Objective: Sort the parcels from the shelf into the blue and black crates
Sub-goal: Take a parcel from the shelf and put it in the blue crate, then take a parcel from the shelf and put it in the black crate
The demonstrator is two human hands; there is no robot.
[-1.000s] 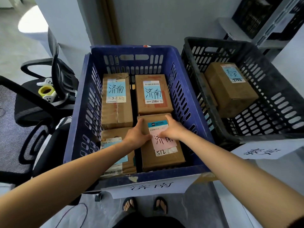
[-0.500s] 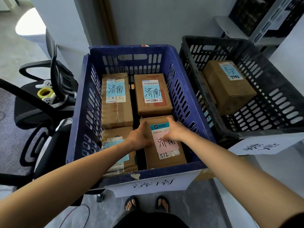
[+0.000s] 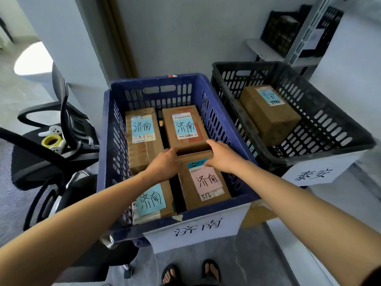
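Inside the blue crate (image 3: 152, 79), at its near right corner, a pink-labelled parcel (image 3: 206, 182) lies flat beside three blue-labelled parcels (image 3: 142, 129). Left hand (image 3: 165, 164) and right hand (image 3: 222, 157) clasp its far end, fingers seemingly hooked over the edge, tips hidden. Right of the blue crate, a black crate (image 3: 247, 64) holds one parcel (image 3: 270, 116).

Blue crate (image 3: 106, 153), pink-labelled parcel (image 3: 206, 182) front right, three blue-labelled parcels (image 3: 182, 131), all flat, black crate (image 3: 332, 129) beside, one parcel (image 3: 268, 116) inside
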